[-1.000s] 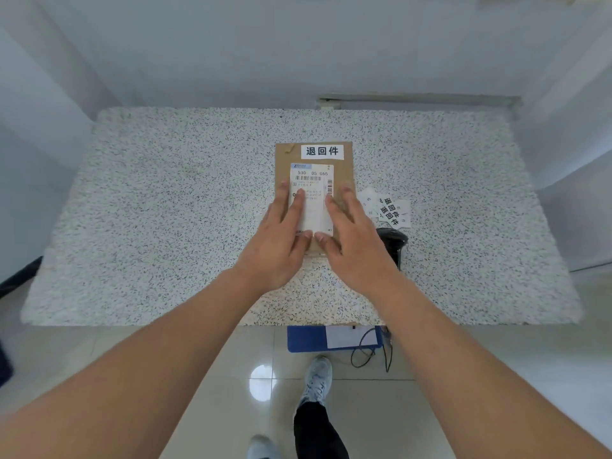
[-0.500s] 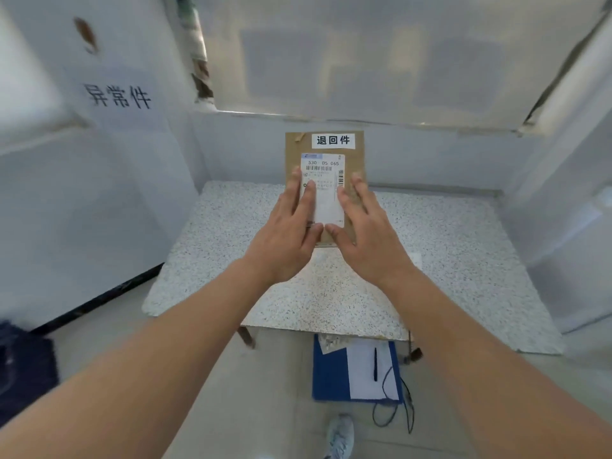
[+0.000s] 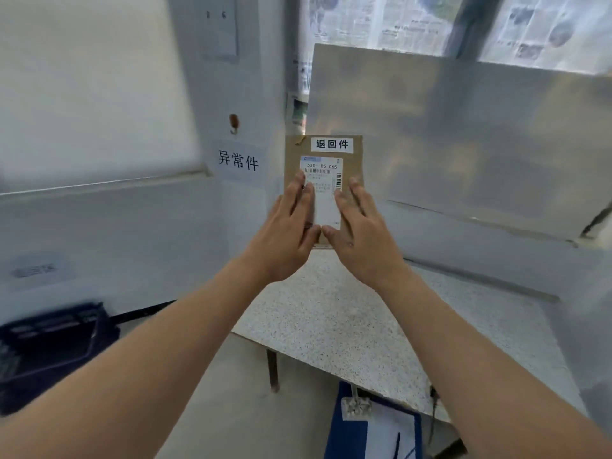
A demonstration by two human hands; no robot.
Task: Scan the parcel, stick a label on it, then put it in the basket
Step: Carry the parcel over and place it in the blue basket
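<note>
Flat brown cardboard parcel point(image 3: 323, 154) hangs clear above the speckled counter point(image 3: 347, 326), label facing up for carrying. Left hand point(image 3: 286, 236) and right hand point(image 3: 362, 240) pinch its sides, fingers point(image 3: 298, 190) spread flat on its face.

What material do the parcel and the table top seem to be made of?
The parcel looks like brown kraft paper or thin cardboard: matte tan surface, flat shape, white paper labels stuck on it. The table top looks like speckled stone or terrazzo-style laminate: white with fine dark flecks, a smooth dull finish. Which of the two cannot be told.
</note>
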